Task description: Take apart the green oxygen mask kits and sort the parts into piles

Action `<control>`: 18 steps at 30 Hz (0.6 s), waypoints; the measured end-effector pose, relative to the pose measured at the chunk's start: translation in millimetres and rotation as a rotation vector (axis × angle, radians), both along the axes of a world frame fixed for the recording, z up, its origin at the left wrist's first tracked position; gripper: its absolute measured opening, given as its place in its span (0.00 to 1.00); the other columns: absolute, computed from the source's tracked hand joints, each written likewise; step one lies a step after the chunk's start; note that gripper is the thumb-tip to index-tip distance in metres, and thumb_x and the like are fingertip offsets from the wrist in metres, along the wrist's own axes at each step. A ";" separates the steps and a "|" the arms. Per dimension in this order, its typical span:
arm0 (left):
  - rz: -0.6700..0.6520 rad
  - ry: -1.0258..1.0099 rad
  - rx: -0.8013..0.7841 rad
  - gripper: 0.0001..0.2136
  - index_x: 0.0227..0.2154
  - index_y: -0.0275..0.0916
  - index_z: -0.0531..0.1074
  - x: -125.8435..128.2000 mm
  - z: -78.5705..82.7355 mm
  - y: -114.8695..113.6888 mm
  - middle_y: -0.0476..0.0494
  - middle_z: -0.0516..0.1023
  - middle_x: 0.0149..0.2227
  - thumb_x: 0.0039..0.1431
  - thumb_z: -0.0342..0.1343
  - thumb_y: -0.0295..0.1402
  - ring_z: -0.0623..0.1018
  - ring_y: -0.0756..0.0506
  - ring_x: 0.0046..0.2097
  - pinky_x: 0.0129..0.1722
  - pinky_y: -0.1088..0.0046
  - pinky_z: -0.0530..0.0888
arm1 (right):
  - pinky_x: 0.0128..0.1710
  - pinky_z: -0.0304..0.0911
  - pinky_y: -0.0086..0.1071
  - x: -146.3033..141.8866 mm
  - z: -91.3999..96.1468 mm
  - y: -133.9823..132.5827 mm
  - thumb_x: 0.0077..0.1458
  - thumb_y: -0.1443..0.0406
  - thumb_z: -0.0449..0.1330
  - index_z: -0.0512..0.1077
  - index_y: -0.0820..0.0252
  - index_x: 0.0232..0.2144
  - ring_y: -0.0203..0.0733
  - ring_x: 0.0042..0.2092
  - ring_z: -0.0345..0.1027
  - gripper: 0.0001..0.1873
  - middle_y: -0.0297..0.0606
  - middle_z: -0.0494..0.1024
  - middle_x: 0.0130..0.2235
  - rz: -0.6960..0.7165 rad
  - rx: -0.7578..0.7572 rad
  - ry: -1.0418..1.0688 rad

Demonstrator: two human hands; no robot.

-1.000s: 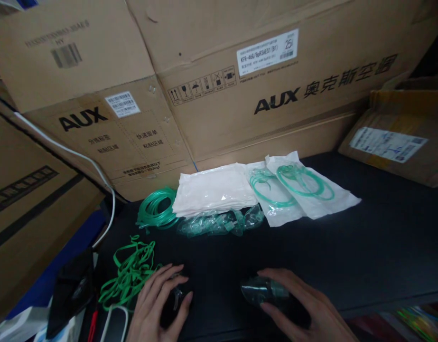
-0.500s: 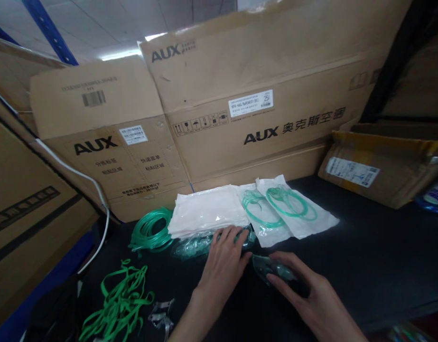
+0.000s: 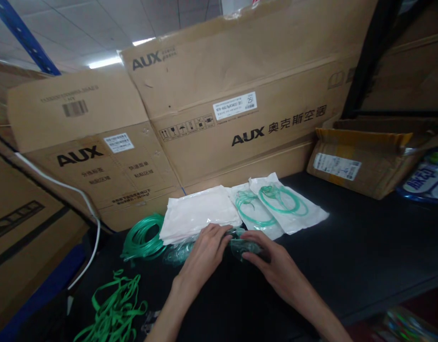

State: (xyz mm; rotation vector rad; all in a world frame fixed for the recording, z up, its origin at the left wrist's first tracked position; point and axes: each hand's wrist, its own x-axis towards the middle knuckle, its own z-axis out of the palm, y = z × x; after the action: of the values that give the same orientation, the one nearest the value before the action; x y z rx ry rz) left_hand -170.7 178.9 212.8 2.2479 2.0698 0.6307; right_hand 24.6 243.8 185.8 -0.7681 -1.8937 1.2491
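Observation:
My right hand [image 3: 266, 254] is closed on a clear green oxygen mask [image 3: 244, 248], its thumb below and fingers above. Just to the left, my left hand [image 3: 209, 244] curls its fingers over the right end of a row of nested clear green oxygen masks [image 3: 183, 251]. The hand hides the middle of that row. Behind the hands lie a stack of white pouches [image 3: 200, 211] and two pouches with coiled green tubing [image 3: 283, 204]. Left of the row is a coil of green tubing [image 3: 144, 237].
Tangled green elastic straps [image 3: 115, 308] lie at the front left, beside small metal strips [image 3: 149, 323]. Large cardboard boxes [image 3: 204, 161] wall off the back of the black table [image 3: 364, 247]. An opened carton [image 3: 350, 156] and a blue-labelled package [image 3: 425, 178] stand at the right.
My right hand has brought its mask left, up to the end of the row beside my left hand. The left fingers are now more curled. The view has shifted slightly right.

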 end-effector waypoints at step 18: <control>-0.039 -0.159 -0.032 0.13 0.57 0.44 0.76 -19.4 -9.2 -7.0 0.44 0.83 0.54 0.72 0.56 0.33 0.79 0.42 0.56 0.60 0.62 0.74 | 0.51 0.73 0.49 -10.0 -20.5 31.4 0.68 0.65 0.63 0.76 0.60 0.50 0.48 0.50 0.78 0.09 0.40 0.82 0.48 -0.002 0.323 -0.179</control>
State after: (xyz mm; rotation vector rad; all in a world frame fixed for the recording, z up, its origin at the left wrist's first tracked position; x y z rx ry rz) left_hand -190.0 171.9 203.5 2.1389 1.9433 0.7411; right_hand 14.5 275.2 165.3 -0.7259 -2.1684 0.8641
